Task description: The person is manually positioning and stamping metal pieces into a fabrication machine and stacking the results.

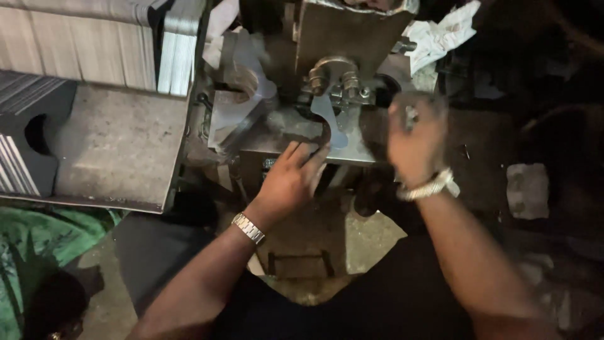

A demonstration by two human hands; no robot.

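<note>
The left hand lies palm down on the steel bed of a small press, fingers spread a little and fingertips touching a flat, curved metal blank that sits on the bed directly under the die fittings. It grips nothing; it only presses or steadies the blank. The right hand is raised beside the press, to the right of the die, and is motion-blurred; something small and pale shows near its fingers, but I cannot tell whether it holds that or how far it is closed.

The main risk, as I judge it, is to the left fingertips: they rest right at the edge of the die zone, so a stroke of the press while they are there could crush or cut them. The blank could also shift under a light touch and sit crooked beneath the die.

More cut blanks lean in a heap left of the die. Further left a flat grey plate lies beside stacked sheets.

The press's upper part is cut off by the frame edge, the right side is too dark to read, and any lever or pedal is out of sight.
</note>
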